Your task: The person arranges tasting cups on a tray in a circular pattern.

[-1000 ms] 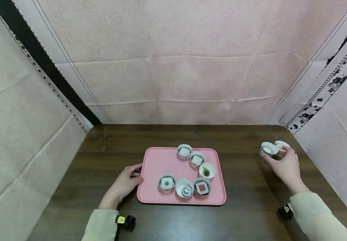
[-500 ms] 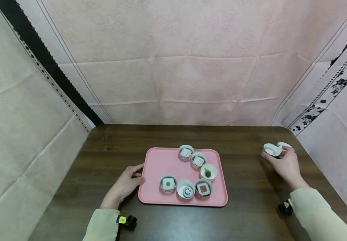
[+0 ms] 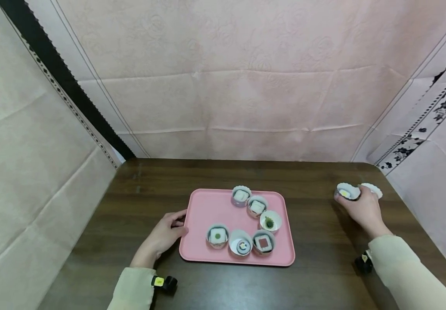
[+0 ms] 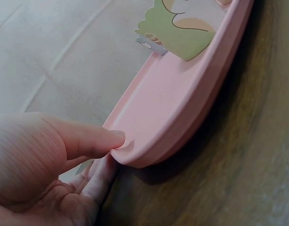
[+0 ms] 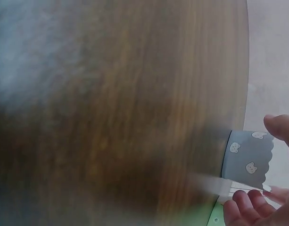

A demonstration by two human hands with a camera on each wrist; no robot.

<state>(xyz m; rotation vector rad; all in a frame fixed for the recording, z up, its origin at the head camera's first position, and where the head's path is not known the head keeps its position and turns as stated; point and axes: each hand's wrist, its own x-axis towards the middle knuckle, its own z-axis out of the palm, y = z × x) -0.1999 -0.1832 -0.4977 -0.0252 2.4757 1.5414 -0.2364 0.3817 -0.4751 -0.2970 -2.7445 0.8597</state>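
In the head view a pink tray [image 3: 215, 202] lies on the table, with my left hand [image 3: 164, 232] at its left edge. The left wrist view has the thumb on top of the rim and fingers under it, pinching the tray. At the table's far right my right hand [image 3: 362, 211] holds a paper cake cup [image 3: 347, 190] with a small yellow thing inside. That cup [image 5: 248, 155] is grey-blue with white bear faces and a scalloped rim. Right beside it stands another cup [image 3: 373, 190], partly hidden by the fingers; a blurred green wall [image 5: 216, 217] shows below the fingers.
Several cake cups stand on the tray, including one with a white square and green dot [image 3: 217, 236] and one with a brown-centred square [image 3: 263, 242]. The wooden table [image 3: 315, 241] stretches between tray and right hand. Pale cloth [image 3: 226, 99] hangs behind its far edge.
My right hand's fingers have shifted left off the rightmost cup, into the gap beside the grey-blue cup. The left hand stays at the tray edge. The head view has drifted slightly.
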